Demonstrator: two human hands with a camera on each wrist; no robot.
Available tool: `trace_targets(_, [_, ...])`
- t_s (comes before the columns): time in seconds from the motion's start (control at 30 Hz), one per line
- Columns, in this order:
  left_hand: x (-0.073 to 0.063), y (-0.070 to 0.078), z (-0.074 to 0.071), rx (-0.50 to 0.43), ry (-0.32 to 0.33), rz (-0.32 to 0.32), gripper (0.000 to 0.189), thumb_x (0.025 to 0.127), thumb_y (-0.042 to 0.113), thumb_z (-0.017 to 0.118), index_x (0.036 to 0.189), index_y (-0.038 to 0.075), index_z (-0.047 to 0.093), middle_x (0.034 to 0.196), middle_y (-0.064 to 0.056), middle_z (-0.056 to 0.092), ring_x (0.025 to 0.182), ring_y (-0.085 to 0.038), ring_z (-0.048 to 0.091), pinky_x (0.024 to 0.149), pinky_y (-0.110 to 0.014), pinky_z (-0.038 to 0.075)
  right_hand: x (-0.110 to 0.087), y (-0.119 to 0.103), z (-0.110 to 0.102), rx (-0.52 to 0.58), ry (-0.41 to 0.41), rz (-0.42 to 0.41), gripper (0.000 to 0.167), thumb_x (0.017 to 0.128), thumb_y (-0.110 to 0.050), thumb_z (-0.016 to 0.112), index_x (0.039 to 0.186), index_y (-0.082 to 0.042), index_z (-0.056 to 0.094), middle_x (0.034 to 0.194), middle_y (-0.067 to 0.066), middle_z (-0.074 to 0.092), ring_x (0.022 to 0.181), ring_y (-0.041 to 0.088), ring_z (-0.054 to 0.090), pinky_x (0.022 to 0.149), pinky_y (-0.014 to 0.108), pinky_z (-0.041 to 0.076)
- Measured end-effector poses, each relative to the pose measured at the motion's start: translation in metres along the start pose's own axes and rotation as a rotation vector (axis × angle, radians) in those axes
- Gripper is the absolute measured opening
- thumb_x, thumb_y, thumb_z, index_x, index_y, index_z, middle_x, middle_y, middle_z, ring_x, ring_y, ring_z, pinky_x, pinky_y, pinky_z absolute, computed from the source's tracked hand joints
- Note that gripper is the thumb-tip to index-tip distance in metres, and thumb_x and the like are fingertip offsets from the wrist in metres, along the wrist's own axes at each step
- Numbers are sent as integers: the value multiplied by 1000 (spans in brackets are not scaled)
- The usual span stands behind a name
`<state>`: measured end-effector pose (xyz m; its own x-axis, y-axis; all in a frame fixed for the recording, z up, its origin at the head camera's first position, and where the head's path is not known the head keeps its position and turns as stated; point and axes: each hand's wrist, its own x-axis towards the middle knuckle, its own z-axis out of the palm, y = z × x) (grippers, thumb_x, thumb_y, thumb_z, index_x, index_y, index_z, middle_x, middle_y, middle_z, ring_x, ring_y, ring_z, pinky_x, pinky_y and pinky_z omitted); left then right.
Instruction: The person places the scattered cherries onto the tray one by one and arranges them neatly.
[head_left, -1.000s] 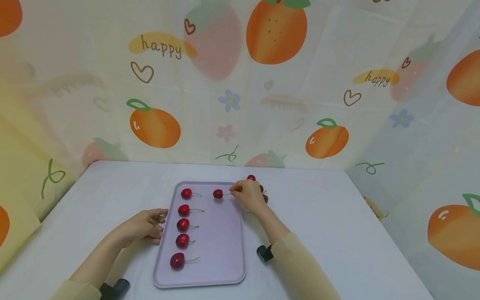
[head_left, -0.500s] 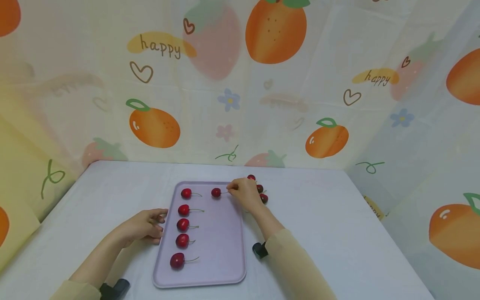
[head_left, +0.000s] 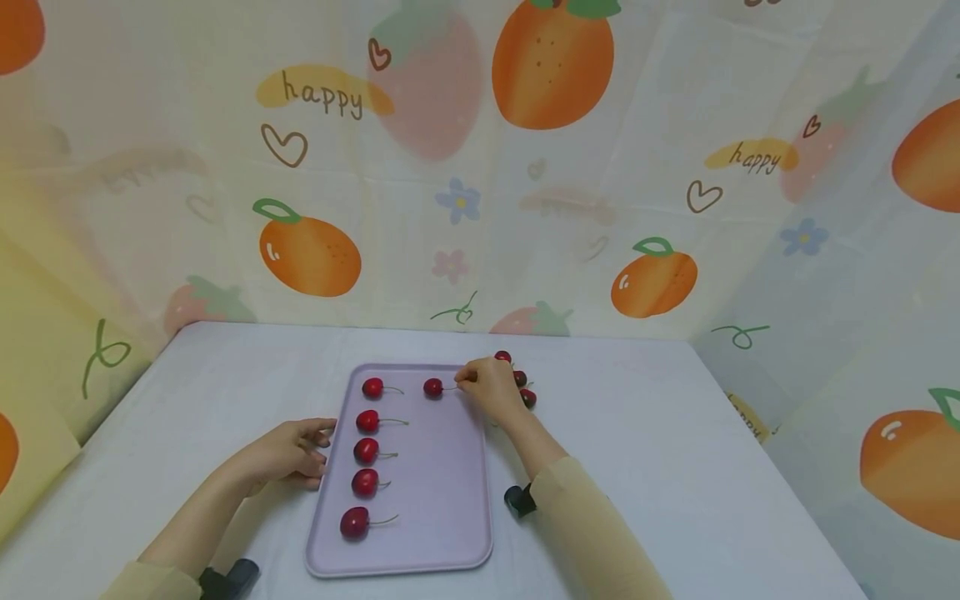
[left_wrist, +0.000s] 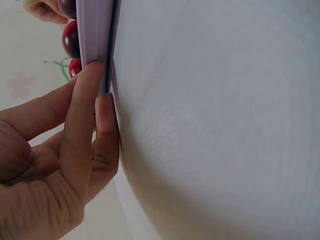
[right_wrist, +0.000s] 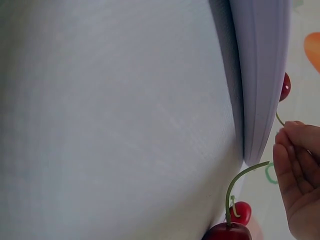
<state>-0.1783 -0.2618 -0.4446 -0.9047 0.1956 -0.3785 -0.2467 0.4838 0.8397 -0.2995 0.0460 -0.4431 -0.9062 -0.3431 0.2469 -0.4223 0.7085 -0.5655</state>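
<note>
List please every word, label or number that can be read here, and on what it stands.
"happy": left yellow patch on the backdrop.
"happy": right yellow patch, same backdrop.
Lower right patch: lettering too small, partly hidden.
Two faint brown marks: too blurred.
None seen on the tray or cherries.

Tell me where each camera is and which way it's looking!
Head: worn on the head, looking forward and down at the tray; shows the left hand, right hand and both sleeves.
Left wrist: worn there, looking at the tray's edge; shows the left hand up close, plus a bit of the right hand.
Right wrist: worn there, looking at the tray's side; shows the right hand pinching a cherry's stem.
Shared: both wrist views show the tray and cherries.
</note>
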Motion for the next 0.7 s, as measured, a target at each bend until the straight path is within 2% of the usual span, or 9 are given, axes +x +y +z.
trace_targets(0.3, [0,-1,1,-10,0,2,76,82,-5,63,150,-9,28,128,-28,46,86,-18,56,70,-28,63,0,2,1,6,16,10,7,85,-8,73,87,-7,80,88,6,78,89,18,71,80,33,61])
trace_targets(0.7, [1,-3,-1,-25,-9,12,77,81,-5,64,150,-10,28,129,-28,45,89,-19,55,71,-28,63,0,4,1,5,15,17,8,85,-5,72,88,-6,79,86,8,78,83,17,71,76,30,62])
